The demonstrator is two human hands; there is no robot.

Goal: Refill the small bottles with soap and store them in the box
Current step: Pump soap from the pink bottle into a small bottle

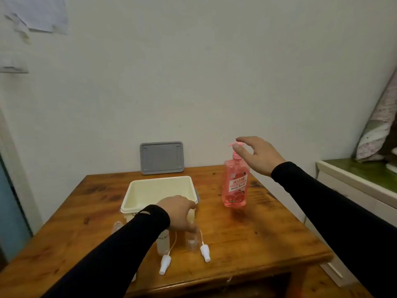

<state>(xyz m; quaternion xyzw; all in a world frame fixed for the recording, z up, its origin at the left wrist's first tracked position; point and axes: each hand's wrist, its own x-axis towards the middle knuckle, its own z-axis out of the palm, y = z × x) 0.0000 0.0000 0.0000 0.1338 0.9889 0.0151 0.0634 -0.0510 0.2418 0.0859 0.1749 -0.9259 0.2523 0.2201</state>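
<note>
A pink pump bottle of soap [235, 186] stands upright on the wooden table [257, 233], right of a cream box [160, 191] with nothing visible in it. My right hand [256, 154] hovers at the pump head with relaxed, spread fingers and holds nothing. My left hand [180, 212] reaches down in front of the box, its fingertips curled round the top of a small clear bottle [191, 241]. A second small clear bottle [162, 243] stands beside it, partly behind my sleeve. Two white spray caps [165, 263] [205, 252] with thin tubes lie on the table near them.
A grey lid [162, 157] leans against the wall behind the box. Another small clear item [117, 225] sits left of my left arm. A white cabinet with a green top [361, 179] stands to the right of the table.
</note>
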